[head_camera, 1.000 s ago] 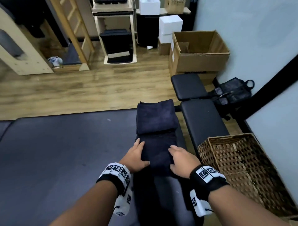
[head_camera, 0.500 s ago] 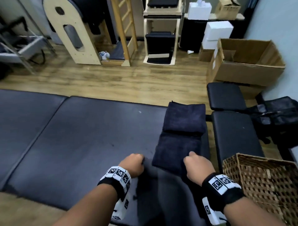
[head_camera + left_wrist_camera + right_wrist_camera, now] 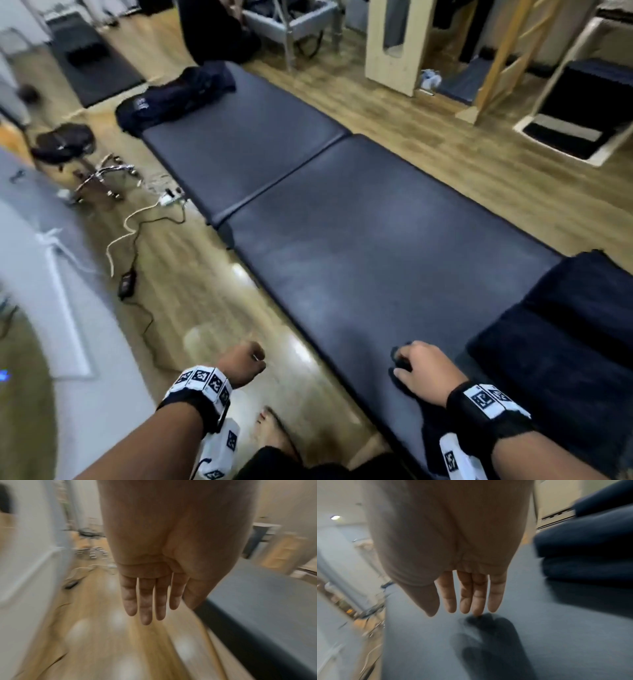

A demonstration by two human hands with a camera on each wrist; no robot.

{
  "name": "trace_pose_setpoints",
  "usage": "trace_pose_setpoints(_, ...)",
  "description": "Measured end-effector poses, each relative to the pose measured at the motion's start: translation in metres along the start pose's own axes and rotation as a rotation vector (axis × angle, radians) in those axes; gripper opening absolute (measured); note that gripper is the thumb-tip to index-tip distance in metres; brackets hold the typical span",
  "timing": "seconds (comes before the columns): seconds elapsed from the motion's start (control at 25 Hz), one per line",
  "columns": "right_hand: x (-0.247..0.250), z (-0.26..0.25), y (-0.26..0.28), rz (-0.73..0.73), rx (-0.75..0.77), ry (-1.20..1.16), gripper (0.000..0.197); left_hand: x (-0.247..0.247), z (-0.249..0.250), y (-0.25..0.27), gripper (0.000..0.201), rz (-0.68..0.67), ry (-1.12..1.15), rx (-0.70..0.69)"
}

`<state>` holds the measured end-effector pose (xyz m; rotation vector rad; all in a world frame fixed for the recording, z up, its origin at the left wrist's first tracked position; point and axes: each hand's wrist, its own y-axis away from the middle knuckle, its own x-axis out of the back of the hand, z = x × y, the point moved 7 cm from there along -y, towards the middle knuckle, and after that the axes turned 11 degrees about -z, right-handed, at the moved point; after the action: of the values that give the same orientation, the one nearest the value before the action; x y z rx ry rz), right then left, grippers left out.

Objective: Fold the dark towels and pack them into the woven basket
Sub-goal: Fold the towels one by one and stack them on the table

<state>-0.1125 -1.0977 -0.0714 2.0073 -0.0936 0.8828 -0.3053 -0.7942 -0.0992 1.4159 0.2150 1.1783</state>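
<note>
Two folded dark towels (image 3: 575, 329) lie overlapping at the right end of the padded table (image 3: 359, 246), also seen as folded dark towels (image 3: 587, 545) in the right wrist view. A crumpled heap of dark towels (image 3: 178, 96) sits at the table's far left end. My right hand (image 3: 416, 365) hovers just over the pad left of the folded towels, fingers (image 3: 477, 595) straight and empty. My left hand (image 3: 245, 363) hangs over the wooden floor beside the table, fingers (image 3: 145, 599) straight, holding nothing. The woven basket is out of view.
A rolling stool (image 3: 75, 150) and a power strip with cables (image 3: 144, 212) lie on the floor to the left. A white curved surface (image 3: 51, 291) fills the left edge. Wooden frames (image 3: 394, 44) and a step unit (image 3: 575, 113) stand beyond the table.
Both hands let go of the folded towel and moved left, the left one off the table. The head view swung left, so the basket left the frame and the towel heap appeared.
</note>
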Motion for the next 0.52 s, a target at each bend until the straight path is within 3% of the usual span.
trace_pose_setpoints(0.12,-0.010,-0.064,-0.033,-0.098,0.046,0.087,0.025,-0.022,-0.108,0.022,0.026,-0.010,0.168,0.131)
trace_pose_setpoints(0.24,-0.011,-0.117,-0.061,-0.172,0.016,0.106,0.021,-0.046,-0.187,0.041,0.018,-0.057,0.352,0.167)
trace_pose_setpoints(0.36,-0.004,-0.162,-0.087,-0.210,-0.056,0.110,0.022,-0.040,-0.243,0.050,0.017,-0.012,0.543,0.178)
trace_pose_setpoints(0.52,-0.001,-0.241,-0.132,-0.264,-0.039,0.104,0.015,-0.027,-0.312,0.047,0.017,0.047,0.676,0.187)
